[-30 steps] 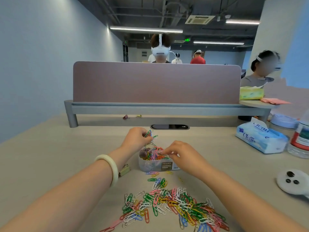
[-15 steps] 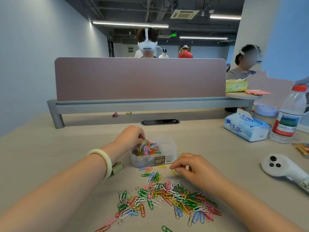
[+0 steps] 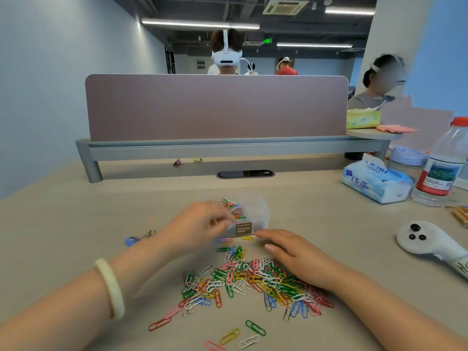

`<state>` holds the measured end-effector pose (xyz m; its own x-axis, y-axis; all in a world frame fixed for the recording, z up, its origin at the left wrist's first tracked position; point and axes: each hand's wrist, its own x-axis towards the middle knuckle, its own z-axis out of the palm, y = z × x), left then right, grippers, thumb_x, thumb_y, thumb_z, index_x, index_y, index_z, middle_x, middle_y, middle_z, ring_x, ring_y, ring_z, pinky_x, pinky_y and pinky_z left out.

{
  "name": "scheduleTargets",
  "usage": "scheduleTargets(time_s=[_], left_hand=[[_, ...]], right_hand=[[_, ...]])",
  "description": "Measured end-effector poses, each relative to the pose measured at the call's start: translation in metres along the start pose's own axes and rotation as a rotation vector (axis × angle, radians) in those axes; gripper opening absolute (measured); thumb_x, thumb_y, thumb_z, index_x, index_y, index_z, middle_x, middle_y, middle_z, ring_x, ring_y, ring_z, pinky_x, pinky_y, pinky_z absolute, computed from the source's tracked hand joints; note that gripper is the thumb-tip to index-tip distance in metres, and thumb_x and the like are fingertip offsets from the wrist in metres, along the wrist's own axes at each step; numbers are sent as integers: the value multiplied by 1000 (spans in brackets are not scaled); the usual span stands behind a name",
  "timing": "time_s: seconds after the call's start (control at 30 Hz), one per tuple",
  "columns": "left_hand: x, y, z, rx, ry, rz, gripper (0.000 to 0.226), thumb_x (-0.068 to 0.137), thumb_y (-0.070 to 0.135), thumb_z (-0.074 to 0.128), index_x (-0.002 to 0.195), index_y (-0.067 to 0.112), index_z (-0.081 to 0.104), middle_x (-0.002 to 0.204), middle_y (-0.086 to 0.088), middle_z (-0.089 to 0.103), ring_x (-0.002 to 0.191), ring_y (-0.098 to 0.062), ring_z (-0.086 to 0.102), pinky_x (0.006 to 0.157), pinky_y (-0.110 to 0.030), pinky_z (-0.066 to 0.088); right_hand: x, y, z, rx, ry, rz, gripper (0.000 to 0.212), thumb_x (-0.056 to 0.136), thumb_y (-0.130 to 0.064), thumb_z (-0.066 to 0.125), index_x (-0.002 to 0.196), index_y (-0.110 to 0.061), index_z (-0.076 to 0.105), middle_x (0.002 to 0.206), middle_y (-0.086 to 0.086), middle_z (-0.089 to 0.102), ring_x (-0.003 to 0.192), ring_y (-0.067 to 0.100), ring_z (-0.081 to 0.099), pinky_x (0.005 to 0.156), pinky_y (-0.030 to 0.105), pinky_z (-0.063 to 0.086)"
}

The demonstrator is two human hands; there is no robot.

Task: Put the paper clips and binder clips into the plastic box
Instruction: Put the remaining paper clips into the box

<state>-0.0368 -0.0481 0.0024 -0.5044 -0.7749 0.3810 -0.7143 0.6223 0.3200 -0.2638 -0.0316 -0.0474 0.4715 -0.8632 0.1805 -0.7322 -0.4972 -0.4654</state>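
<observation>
Beige desk (image 3: pixel 76 236): left hand (image 3: pixel 200 224), blurry, can't tell its grip, at the plastic box (image 3: pixel 249 219); right hand (image 3: pixel 296 257) flat, fingers loose, on the paper clips (image 3: pixel 253 282).

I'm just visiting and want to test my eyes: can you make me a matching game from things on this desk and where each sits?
Things:
1. clear plastic box
2. heap of coloured paper clips
3. blue tissue pack
4. white handheld controller

Places:
A. far right, beside the red-capped water bottle
B. right, nearer the camera than the tissues
C. just beyond both hands
D. nearest the camera, centre

Pairs: 1-C, 2-D, 3-A, 4-B
</observation>
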Motion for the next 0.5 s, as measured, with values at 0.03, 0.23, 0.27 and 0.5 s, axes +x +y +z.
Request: scheduleTargets(time_s=[0.03, 0.23, 0.27, 0.5], left_hand=[[-13, 2, 5, -4, -43, 13, 20, 90, 24, 52, 102, 23, 67, 102, 5, 68, 89, -6, 56, 82, -24, 45], [-40, -8, 34, 154, -158, 15, 38, 93, 33, 43, 129, 25, 47, 138, 8, 48, 127, -9, 38, 108, -22, 23], [-39, -7, 37, 183, -164, 15, 41, 93, 35, 41, 133, 25, 42, 142, 9, 42, 131, -9, 33, 107, -19, 19], [-44, 11, 27, -36, -179, 42, 31, 94, 26, 42, 123, 22, 54, 125, 8, 57, 108, 4, 41, 86, 3, 21]], right_hand=[[1, -1, 3, -15, -22, -15, 40, 96, -29, 39, 136, -27, 39, 140, -6, 44, 129, 6, 33, 108, 19, 22], [7, -5, 12, 7, -59, 5, 43, 96, -32, 37, 139, -31, 32, 138, -2, 41, 130, 8, 26, 111, 24, 23], [7, -7, 11, 13, -60, -4, 42, 96, -30, 37, 138, -30, 34, 136, -5, 44, 127, 7, 28, 107, 19, 24], [-6, -15, 0, 568, -88, 55, 33, 98, -11, 35, 127, -20, 47, 108, 2, 68, 88, -7, 61, 77, 10, 41]])
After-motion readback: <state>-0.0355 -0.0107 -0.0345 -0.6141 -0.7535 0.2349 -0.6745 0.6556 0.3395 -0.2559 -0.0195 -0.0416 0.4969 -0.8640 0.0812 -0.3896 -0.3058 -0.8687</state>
